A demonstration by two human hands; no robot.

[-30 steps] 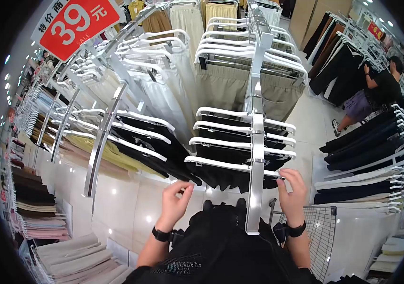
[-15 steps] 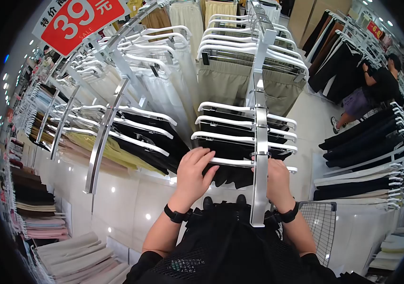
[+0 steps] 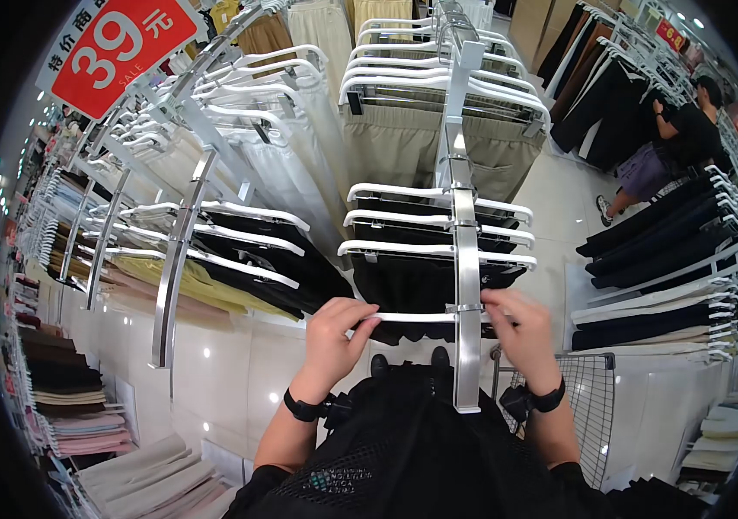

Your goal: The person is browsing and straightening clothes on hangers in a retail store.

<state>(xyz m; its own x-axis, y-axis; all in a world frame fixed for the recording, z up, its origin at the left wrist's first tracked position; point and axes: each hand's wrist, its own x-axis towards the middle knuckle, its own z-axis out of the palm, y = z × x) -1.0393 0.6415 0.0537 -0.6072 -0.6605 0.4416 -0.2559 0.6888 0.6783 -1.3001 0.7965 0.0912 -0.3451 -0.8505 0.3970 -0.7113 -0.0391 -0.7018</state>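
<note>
Near the front end of a metal display rail (image 3: 467, 363) hangs a white hanger (image 3: 416, 317) with black clothing below it. My left hand (image 3: 332, 339) pinches the hanger's left end between thumb and fingers. On the other side of the rail, my right hand (image 3: 526, 333) has its fingers curled around the hanger's right part, which they largely hide. Behind it, several more white hangers (image 3: 399, 248) carry black garments (image 3: 395, 281) on the same rail. Both wrists wear black bands.
Beige trousers (image 3: 395, 143) hang farther back on this rail. A neighbouring rail (image 3: 174, 281) stands to the left, below a red 39 sale sign (image 3: 122, 52). A wire basket cart (image 3: 589, 406) is beside my right arm. At the right, a person (image 3: 684, 138) stands among racks.
Both hands and the front hanger have come toward me along the rail, widening the gap to the hanger behind. My right hand shows more clearly beside the rail. The view has shifted slightly.
</note>
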